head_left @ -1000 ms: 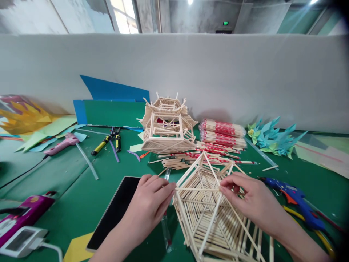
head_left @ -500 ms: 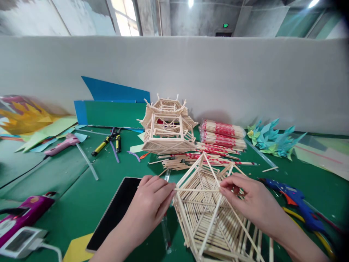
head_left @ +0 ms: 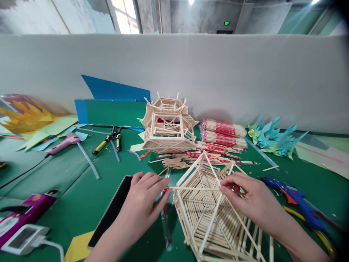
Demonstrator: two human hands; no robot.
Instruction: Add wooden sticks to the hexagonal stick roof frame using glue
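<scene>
A thin wooden stick (head_left: 195,189) lies across the upper part of a many-sided stick frame (head_left: 208,225), whose inner faces are lined with rows of sticks. My left hand (head_left: 145,198) has its thumb and fingertips around the stick's left end, which juts past the frame's edge. At the other end, my right hand (head_left: 242,191) pinches the stick where it meets a slanting bar. My fingers partly hide that joint. Behind the frame stands a stick-built pavilion model (head_left: 169,125) with upturned roof corners.
Bundled sticks (head_left: 222,133) and loose sticks (head_left: 180,162) lie behind. A blue glue gun (head_left: 293,196) is at right; a pink glue gun (head_left: 64,143), pliers (head_left: 109,141) and power strip (head_left: 29,211) are at left. A phone (head_left: 111,211) lies beneath my left forearm.
My left hand has shifted slightly left, off the frame's corner, and more of the stick's left end shows. My right hand stays at the same joint.
</scene>
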